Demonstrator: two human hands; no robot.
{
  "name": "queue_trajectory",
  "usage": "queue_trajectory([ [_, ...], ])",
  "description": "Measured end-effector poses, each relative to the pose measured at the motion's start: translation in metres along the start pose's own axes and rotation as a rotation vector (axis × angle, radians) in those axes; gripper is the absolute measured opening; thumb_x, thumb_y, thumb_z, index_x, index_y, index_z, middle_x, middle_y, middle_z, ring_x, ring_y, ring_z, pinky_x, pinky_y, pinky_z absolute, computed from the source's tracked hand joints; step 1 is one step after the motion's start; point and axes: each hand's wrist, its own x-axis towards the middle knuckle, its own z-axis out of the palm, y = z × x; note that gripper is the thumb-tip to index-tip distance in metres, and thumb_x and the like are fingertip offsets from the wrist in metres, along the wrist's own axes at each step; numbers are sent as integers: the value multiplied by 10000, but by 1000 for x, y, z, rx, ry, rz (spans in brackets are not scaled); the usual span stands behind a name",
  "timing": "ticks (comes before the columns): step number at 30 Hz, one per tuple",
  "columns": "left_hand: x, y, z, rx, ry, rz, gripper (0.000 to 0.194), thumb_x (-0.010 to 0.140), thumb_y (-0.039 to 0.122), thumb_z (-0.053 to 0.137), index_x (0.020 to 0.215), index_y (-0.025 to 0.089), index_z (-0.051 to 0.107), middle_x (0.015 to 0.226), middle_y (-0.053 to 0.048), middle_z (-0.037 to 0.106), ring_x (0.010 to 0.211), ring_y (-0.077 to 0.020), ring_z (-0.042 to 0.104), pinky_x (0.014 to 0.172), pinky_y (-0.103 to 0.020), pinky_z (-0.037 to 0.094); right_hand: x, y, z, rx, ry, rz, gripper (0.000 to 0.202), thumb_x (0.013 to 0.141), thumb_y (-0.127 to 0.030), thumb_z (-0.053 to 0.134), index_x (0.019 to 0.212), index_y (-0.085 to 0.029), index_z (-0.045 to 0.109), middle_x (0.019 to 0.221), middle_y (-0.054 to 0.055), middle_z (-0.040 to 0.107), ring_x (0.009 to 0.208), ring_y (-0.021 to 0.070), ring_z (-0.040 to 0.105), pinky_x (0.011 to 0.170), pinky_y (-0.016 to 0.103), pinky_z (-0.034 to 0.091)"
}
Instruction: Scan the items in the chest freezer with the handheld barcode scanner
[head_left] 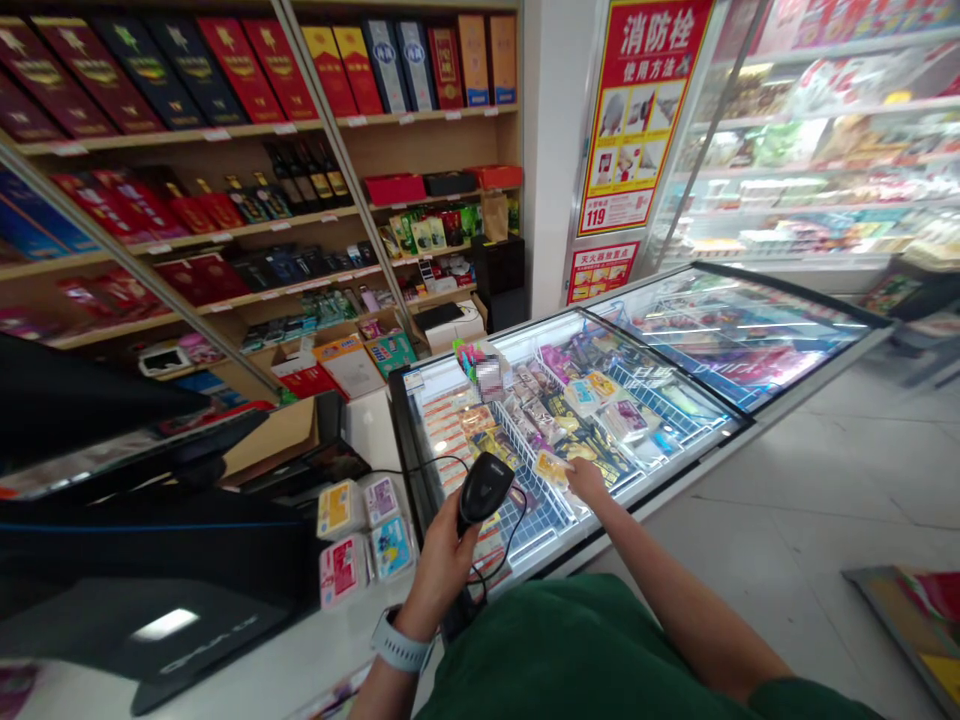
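Observation:
My left hand [442, 550], with a pale watch strap on the wrist, is closed around a black barcode scanner [486, 487]. The scanner's cable loops down beside that hand. Over the chest freezer [686, 462], my right hand [589, 483] pinches a small white-and-yellow tub [553, 468] by its edge. Below it are wire baskets with wrapped ice creams [541, 420] and several more tubs [624, 420]. On the counter left of the scanner stand stacked tubs with yellow [340, 508], purple [381, 500], blue [391, 546] and red [343, 568] labels.
A black checkout monitor [187, 600] stands on the counter [300, 660] at the left. Behind it are an open cardboard box [274, 440] and shelves of boxed goods [225, 140]. A lit display fridge [810, 150] is at the back right. Tiled floor [780, 510] lies right of the freezer.

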Motion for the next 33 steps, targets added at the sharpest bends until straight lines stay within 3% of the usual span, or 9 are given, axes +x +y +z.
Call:
queue_trajectory([
  [8, 0, 1, 1, 36, -4, 7, 453, 860, 196, 510, 1311, 179, 468, 1310, -119, 569, 1236, -251, 523, 1057, -447, 405, 4, 1, -6, 25, 58, 4, 272, 861, -215, 477, 1049, -152, 663, 876, 71, 707, 777, 172, 646, 658, 238, 406],
  [17, 2, -2, 2, 37, -24, 10, 457, 865, 195, 502, 1319, 178, 452, 1325, -116, 555, 1255, -242, 507, 1070, -429, 390, 9, -4, -19, 70, 155, -56, 290, 876, -221, 448, 1067, -169, 660, 927, 62, 699, 858, 180, 637, 728, 242, 413],
  [28, 9, 8, 1, 62, -40, 29, 489, 843, 166, 495, 1330, 177, 446, 1332, -116, 552, 1262, -241, 499, 1091, -437, 363, 0, -36, -61, 347, 320, -186, 328, 850, -290, 479, 1113, -172, 635, 763, 33, 681, 734, 186, 641, 662, 258, 432],
  [33, 11, 10, 1, 87, -44, 49, 477, 842, 157, 486, 1318, 172, 455, 1309, -117, 564, 1245, -240, 510, 1084, -440, 372, -4, -46, -71, 384, 336, -231, 327, 846, -317, 471, 1089, -178, 640, 754, 26, 675, 716, 186, 632, 649, 265, 430],
])
